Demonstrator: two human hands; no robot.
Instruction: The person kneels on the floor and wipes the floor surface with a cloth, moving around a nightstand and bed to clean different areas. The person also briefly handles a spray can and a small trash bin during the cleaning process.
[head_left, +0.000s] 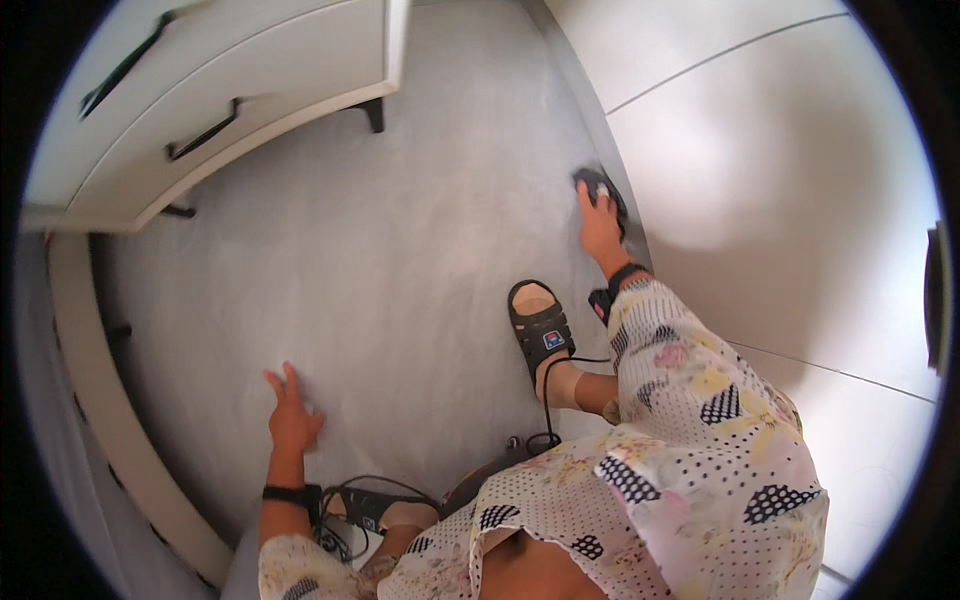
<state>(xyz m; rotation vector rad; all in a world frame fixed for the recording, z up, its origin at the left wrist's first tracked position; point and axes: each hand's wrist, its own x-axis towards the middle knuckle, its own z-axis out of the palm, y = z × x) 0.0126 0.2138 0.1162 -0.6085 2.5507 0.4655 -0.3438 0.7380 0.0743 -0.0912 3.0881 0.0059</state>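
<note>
My right hand (601, 225) grips a dark, cloth-like item (619, 201) low against the grey skirting at the foot of the white wall. Blur hides exactly what that item is. My left hand (291, 420) hovers over the grey floor (375, 285) with its fingers apart and holds nothing. Both wrists wear dark bands, and thin black cables run near them. Between my hands, one foot in a black slide sandal (541, 330) stands on the floor. Another black sandal (367, 510) is beside my left wrist, partly covered by cable.
A white drawer cabinet (247, 90) with black handles and short black legs stands at the upper left. Along the left runs a pale bed-frame-like rail (97, 360) with grey fabric beside it. White tiled panels (750, 187) rise on the right, behind the skirting (589, 112).
</note>
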